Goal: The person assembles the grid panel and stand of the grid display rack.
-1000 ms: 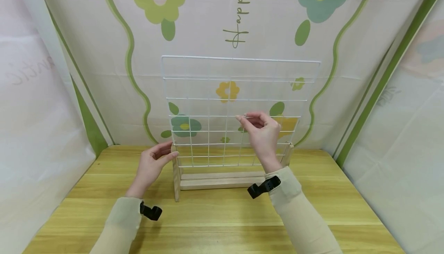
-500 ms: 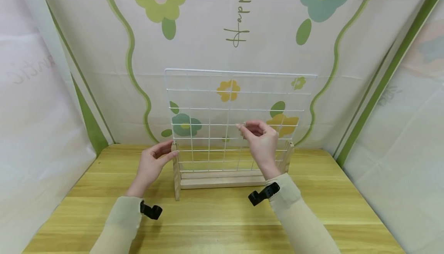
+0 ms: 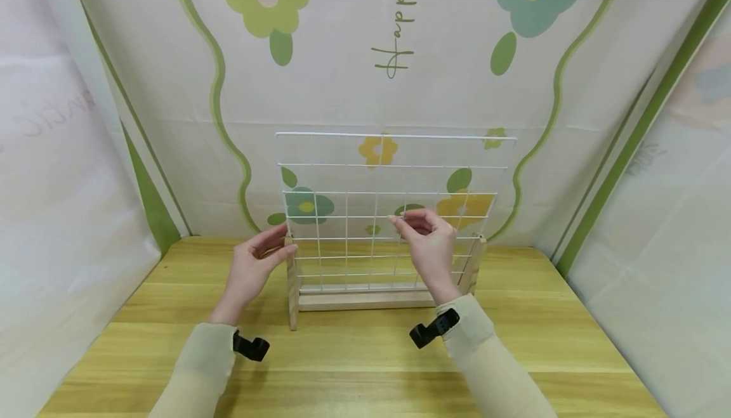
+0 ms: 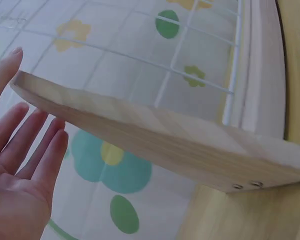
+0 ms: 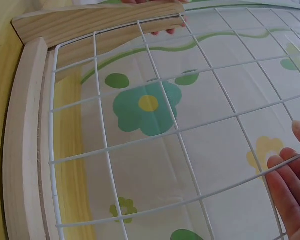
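Note:
A white wire grid panel [image 3: 394,135] stands upright between the two side posts of a pale wooden stand [image 3: 365,302]. Its lower edge is close to the crossbar; whether it touches is hard to tell. My right hand [image 3: 431,243] pinches a wire right of the panel's middle between thumb and fingers. At the left post [image 4: 140,120], my left hand [image 3: 251,272] holds the upper end, thumb on the near side and fingers on the far side. Two screw heads show low on that post in the left wrist view.
The stand rests on a yellow wood-grain table [image 3: 365,367]. Behind rises a white cloth backdrop [image 3: 342,101] printed with flowers, and cloth walls flank both sides. The right post [image 3: 473,266] is partly behind my right wrist. Each wrist wears a black camera.
The wire grid has slid down between the posts, and my right hand has come down with it. My left hand has stayed at the left post.

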A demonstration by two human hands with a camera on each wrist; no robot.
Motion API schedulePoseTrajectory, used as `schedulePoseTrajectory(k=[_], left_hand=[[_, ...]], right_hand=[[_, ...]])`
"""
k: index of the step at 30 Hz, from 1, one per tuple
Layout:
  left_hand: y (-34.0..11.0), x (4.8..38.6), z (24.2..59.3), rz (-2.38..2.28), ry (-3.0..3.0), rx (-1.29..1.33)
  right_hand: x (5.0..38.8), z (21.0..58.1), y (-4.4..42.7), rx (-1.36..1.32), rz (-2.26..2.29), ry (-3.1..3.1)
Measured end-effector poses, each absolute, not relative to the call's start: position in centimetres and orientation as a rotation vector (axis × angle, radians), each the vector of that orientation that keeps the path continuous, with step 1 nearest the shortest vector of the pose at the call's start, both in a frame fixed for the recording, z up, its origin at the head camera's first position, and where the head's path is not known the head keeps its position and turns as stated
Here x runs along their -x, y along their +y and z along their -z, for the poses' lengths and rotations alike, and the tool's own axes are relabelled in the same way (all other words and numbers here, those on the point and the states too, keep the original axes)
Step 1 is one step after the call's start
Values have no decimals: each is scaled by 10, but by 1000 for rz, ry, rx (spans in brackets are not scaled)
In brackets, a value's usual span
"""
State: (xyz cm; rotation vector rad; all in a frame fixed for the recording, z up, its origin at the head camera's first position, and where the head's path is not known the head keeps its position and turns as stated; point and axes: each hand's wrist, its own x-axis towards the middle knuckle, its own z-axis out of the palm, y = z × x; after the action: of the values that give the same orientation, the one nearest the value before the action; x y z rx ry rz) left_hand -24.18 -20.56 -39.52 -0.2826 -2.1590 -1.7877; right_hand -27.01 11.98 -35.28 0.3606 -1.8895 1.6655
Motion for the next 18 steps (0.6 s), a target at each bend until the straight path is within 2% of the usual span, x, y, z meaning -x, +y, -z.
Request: schedulePoseTrajectory(k=[9,18], left_hand=[[-185,241,361,1730,-1946,272],[-177,247,350,1678,-1845,263]], right_hand=[[245,335,113,-331,-1664,-1903],[244,338,114,-362,-1654,-1905]])
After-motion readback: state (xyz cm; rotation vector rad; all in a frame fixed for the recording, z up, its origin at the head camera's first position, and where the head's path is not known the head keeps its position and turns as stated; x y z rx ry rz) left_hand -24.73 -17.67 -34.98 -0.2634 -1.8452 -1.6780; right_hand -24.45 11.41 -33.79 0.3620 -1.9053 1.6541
